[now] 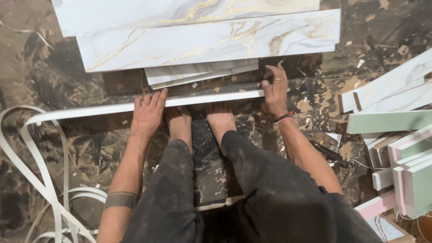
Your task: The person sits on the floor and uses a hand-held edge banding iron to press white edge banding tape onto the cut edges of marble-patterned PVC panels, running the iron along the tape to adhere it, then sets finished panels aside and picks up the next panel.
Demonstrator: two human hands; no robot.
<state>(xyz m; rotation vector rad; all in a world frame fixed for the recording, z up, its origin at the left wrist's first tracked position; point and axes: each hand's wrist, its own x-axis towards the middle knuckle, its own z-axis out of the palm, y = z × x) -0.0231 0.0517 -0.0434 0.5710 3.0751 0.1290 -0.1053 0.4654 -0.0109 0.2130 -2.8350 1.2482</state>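
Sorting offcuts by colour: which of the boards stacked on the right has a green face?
The pale green flat board lying across the top of the right-hand pile; the boards above it are white marble-patterned, and those below are edged pink.

The person wears dusty black trousers (252,198) and goes barefoot, arms bare. A ring sits on a finger of the right hand (275,92), and a dark beaded band (283,118) circles the wrist below those fingers. A dark band (120,200) rings the left forearm.
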